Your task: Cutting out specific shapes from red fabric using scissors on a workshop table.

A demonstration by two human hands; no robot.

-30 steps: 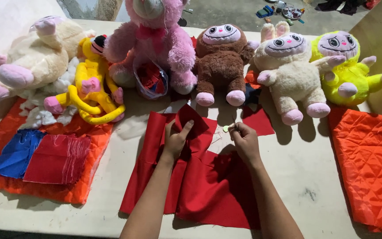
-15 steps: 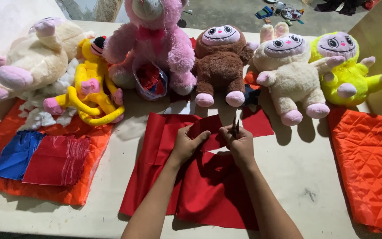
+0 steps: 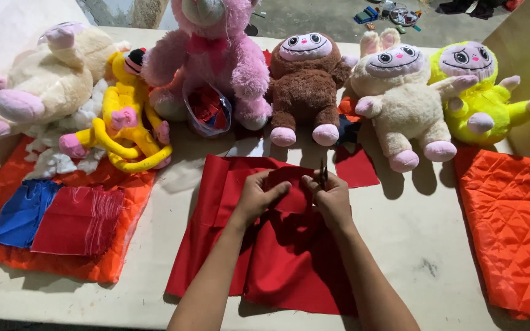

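Red woven cloth [image 3: 283,257] lies in folded layers at the middle of the pale table [image 3: 424,245], seen from our head camera, and both our hands work at its upper edge. Our left hand [image 3: 259,197] has fingers and thumb closed on a raised fold of the cloth. Our right hand [image 3: 332,199] is curled tight around a pair of dark scissors [image 3: 323,175], whose tips point up and away from us just beside that fold. Behind the cloth sit a brown plush doll [image 3: 305,86], a pink furry plush toy [image 3: 210,61] and a cream plush doll [image 3: 400,98]. An orange quilted pad [image 3: 510,233] lies well apart at right.
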